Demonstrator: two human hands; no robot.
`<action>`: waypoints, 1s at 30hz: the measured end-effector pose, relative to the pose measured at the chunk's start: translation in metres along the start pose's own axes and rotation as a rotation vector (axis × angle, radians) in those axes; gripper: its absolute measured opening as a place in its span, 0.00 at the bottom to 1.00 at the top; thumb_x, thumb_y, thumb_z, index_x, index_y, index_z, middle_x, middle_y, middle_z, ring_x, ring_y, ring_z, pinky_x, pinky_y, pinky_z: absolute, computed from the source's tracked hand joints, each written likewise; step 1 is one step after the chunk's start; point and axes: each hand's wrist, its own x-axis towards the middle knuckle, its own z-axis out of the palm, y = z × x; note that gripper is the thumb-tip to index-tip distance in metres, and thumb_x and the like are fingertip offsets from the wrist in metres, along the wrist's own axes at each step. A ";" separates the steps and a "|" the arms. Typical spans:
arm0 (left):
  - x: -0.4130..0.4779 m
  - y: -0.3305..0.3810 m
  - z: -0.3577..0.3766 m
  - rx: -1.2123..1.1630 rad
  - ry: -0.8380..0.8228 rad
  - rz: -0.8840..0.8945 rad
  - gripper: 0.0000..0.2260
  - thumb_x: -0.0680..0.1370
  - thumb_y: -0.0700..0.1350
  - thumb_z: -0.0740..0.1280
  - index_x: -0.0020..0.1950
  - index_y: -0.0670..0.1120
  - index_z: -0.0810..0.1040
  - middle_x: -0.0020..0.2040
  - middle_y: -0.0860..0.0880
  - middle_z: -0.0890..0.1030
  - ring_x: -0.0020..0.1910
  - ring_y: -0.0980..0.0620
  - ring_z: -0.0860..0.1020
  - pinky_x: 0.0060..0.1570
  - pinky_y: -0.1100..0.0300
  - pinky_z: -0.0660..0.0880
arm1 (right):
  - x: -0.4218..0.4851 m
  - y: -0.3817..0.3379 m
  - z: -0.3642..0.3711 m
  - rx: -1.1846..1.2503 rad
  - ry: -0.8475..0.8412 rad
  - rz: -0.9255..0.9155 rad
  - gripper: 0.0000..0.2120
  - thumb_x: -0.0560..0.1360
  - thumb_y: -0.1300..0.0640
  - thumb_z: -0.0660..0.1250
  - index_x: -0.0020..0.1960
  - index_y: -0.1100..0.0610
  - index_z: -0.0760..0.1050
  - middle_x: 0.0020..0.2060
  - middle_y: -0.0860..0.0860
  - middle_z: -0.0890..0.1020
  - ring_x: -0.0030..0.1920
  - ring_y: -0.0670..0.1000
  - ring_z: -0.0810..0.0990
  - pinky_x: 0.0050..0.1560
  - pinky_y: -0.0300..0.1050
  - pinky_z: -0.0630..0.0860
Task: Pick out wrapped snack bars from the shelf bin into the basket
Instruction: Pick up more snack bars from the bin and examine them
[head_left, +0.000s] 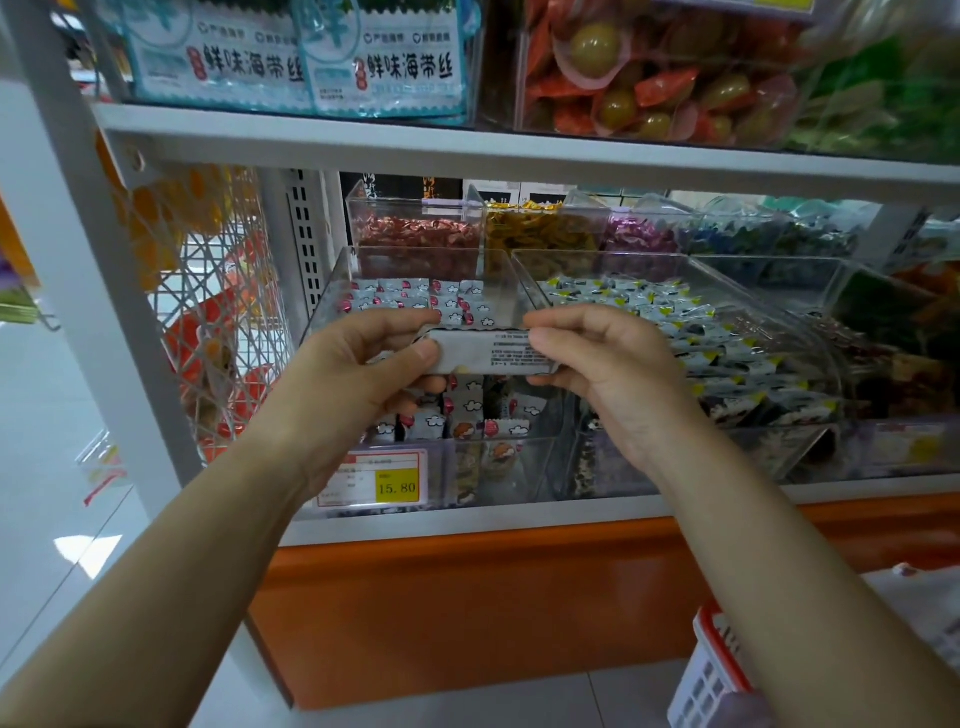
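A grey wrapped snack bar (485, 354) with small printed text is held level in front of the shelf. My left hand (363, 369) grips its left end, thumb on the front and fingers curled behind. My right hand (597, 369) pinches its right end. Behind and below the bar is a clear shelf bin (332, 291) full of small wrapped bars with cloud prints (462, 410). A white basket with a red rim (711, 670) stands at the bottom right, partly hidden by my right forearm.
A second clear bin (810, 338) of grey and yellow wrapped snacks sits to the right. Bins of coloured candies (415, 228) line the back. A yellow price tag (397, 486) is on the shelf front. A white shelf upright (104, 291) stands left, above an orange base (467, 603).
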 end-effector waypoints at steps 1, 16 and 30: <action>0.000 0.001 0.000 0.020 -0.011 0.009 0.11 0.74 0.39 0.66 0.55 0.49 0.79 0.41 0.51 0.83 0.37 0.55 0.81 0.31 0.67 0.76 | 0.000 -0.001 0.001 -0.007 0.020 -0.009 0.05 0.71 0.63 0.70 0.40 0.55 0.82 0.42 0.56 0.83 0.45 0.55 0.82 0.41 0.46 0.81; -0.002 0.005 0.005 0.139 -0.030 -0.032 0.09 0.75 0.46 0.67 0.45 0.40 0.75 0.40 0.43 0.83 0.35 0.45 0.84 0.28 0.61 0.78 | -0.004 -0.003 0.003 -0.318 0.050 -0.261 0.08 0.72 0.59 0.70 0.35 0.51 0.79 0.31 0.45 0.80 0.34 0.42 0.78 0.38 0.35 0.76; 0.000 0.006 0.001 0.238 0.029 0.019 0.11 0.75 0.46 0.66 0.43 0.38 0.76 0.35 0.43 0.83 0.30 0.44 0.83 0.25 0.61 0.78 | -0.001 0.000 0.003 -0.269 0.018 -0.194 0.08 0.72 0.59 0.70 0.35 0.54 0.80 0.34 0.54 0.82 0.38 0.52 0.81 0.38 0.44 0.80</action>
